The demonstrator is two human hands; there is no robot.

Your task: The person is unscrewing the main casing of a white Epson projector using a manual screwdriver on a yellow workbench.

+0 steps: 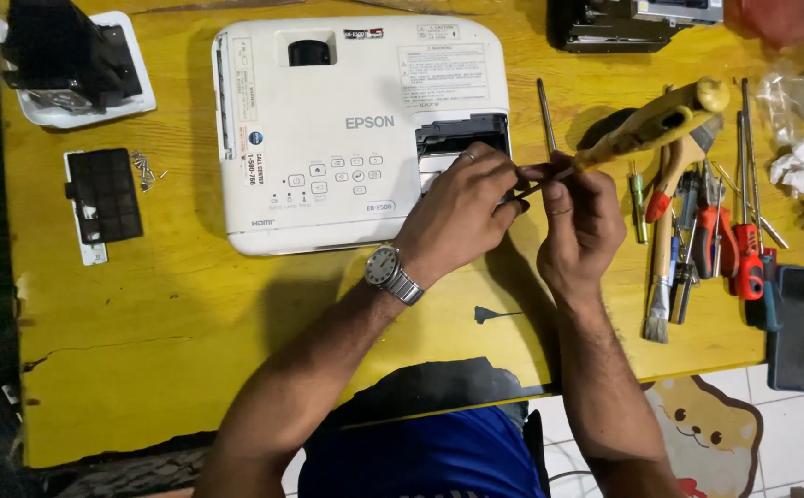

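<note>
Yellow wooden table [190, 304], paint chipped at its edge; white floor tiles [789, 433] beyond.

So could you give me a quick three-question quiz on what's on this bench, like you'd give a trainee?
1. True or false: the right hand holds a yellow-handled screwdriver.
2. Which wrist wears the watch? A) left B) right C) neither
3. What lies just right of the small black grille panel at the table's left side?

Key:
1. True; the left hand pinches near its tip, beside the open compartment of the white projector.
2. A, the left.
3. A little heap of loose screws.
</note>
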